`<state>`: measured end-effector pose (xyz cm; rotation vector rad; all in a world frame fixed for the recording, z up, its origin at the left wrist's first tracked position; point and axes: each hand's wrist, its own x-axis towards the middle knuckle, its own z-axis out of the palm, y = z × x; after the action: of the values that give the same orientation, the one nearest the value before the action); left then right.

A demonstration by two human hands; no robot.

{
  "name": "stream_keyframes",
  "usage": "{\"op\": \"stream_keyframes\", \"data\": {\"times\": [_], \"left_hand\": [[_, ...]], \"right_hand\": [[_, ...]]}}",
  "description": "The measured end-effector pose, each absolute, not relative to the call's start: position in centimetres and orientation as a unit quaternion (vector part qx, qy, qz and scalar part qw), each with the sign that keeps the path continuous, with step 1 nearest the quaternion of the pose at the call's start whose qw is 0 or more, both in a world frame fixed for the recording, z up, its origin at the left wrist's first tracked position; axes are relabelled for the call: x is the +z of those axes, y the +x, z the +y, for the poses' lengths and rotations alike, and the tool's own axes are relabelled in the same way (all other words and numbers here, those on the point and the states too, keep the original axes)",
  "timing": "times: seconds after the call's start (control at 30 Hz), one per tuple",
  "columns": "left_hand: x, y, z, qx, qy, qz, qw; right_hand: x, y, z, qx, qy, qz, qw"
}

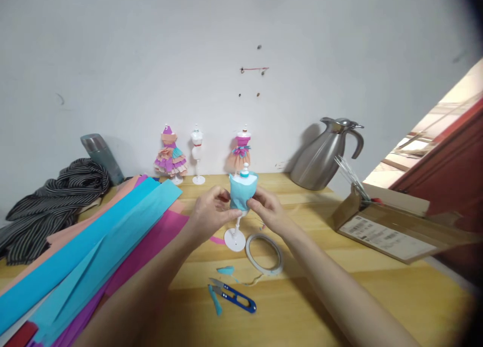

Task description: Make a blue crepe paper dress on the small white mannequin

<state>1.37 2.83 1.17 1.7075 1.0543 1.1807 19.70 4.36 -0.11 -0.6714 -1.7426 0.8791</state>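
A small white dress-form mannequin (236,239) stands upright on its round base in front of me. Light blue crepe paper (242,192) is wrapped around its torso, with the neck and knob showing above. My left hand (213,211) grips the paper's left side, its thumb at the lower edge. From the right, my right hand (268,208) holds the paper with its thumb on the front; its other fingers are partly hidden behind. A roll of white tape (279,256) lies just right of the base. Nearer me are blue-handled thread snips (237,297) and blue paper scraps (225,270).
Crepe paper sheets (94,241) and a striped cloth (64,196) cover the left. Paper-dressed mannequins (171,156) and a bare mannequin (196,153) line the wall near a bottle (101,158). A steel jug (320,156) and a cardboard box (377,226) stand right.
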Motion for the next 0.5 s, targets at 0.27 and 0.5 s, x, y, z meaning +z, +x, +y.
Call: {"op": "stream_keyframes", "data": {"times": [0.27, 0.5], "left_hand": [[0.3, 2.4, 2.4, 0.504, 0.637, 0.388, 0.435], [0.1, 2.3, 2.5, 0.516, 0.652, 0.373, 0.411]], "right_hand": [[-1.2, 19.1, 4.7, 0.377, -0.269, -0.708, 0.534], [-1.0, 19.4, 4.3, 0.373, -0.255, -0.723, 0.523]]}}
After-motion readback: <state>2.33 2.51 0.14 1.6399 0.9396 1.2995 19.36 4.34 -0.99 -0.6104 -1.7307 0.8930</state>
